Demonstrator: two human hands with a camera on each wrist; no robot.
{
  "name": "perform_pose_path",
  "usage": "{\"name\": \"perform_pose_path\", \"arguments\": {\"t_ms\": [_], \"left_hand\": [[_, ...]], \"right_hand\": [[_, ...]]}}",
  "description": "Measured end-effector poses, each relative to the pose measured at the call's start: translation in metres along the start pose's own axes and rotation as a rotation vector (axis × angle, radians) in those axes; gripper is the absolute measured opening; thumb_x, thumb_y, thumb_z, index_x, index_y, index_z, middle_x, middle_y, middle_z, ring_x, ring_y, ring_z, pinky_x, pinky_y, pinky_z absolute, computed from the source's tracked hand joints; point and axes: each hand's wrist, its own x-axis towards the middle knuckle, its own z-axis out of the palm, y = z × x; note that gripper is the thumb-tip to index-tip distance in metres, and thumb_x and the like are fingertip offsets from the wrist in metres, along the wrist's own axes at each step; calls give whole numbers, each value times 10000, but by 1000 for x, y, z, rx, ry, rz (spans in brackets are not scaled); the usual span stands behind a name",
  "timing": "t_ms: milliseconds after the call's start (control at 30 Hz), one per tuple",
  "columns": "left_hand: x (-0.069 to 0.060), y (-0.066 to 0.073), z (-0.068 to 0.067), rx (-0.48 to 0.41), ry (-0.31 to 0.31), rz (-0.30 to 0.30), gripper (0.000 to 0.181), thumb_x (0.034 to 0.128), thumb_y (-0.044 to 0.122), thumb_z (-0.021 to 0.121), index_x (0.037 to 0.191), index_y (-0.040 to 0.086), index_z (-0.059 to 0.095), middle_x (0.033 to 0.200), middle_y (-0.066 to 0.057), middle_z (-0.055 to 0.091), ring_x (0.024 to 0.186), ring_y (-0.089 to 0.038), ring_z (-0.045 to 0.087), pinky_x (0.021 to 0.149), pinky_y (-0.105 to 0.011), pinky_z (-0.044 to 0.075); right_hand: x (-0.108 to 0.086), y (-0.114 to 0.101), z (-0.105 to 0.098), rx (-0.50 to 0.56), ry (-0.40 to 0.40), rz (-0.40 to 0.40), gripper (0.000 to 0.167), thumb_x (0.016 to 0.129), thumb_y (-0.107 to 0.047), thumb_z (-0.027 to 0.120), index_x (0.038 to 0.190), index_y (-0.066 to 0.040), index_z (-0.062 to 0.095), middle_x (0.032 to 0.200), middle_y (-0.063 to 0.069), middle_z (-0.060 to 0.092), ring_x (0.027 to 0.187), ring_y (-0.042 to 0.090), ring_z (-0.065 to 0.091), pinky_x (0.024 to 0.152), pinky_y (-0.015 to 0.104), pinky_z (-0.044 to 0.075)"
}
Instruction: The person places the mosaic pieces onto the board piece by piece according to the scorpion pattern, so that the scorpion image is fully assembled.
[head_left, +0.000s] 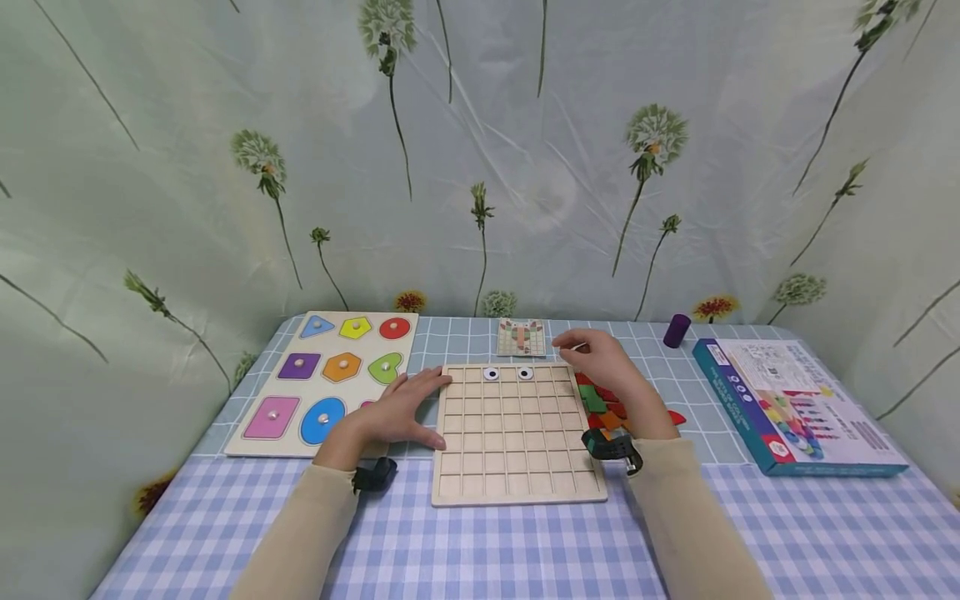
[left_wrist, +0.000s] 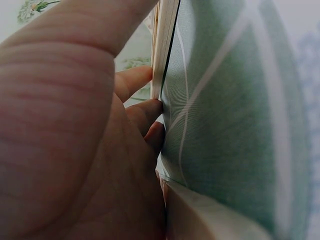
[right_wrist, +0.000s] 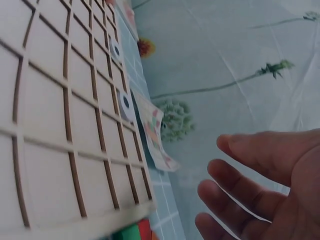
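Observation:
A pale wooden grid board lies in the middle of the table. Two round eye pieces, one on the left and one on the right, sit in its top row. My left hand rests along the board's left edge, fingers spread and thumb lower down; the left wrist view shows fingertips against the board's side. Over the upper right corner hovers my right hand, its fingers loosely bent and holding nothing. Beneath it are red, green and orange pieces, partly hidden by the hand and wrist.
Behind the board lies a small pattern card. A knobbed shape puzzle is at the left, partly covered by my left hand. On the right are a flat game box and a purple cylinder.

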Motion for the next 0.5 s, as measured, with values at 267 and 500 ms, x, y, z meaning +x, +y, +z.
{"name": "perform_pose_path", "arguments": {"t_ms": [267, 500], "left_hand": [[0, 0, 0, 3, -2, -7, 1068, 693, 544, 855, 1565, 214, 334, 1685, -54, 201, 1572, -300, 132, 1276, -552, 1], [1, -1, 0, 9, 0, -7, 1072, 688, 550, 854, 1564, 215, 334, 1684, -57, 205, 1570, -299, 139, 1276, -555, 4]], "right_hand": [[0, 25, -9, -15, 59, 83, 314, 1022, -154, 533, 1306, -56, 625, 1328, 205, 594, 1129, 361, 573, 681, 269, 521], [1, 40, -10, -56, 47, 131, 322, 1000, -121, 554, 1304, -32, 612, 1349, 266, 559, 1186, 427, 555, 910, 456, 567]]}}
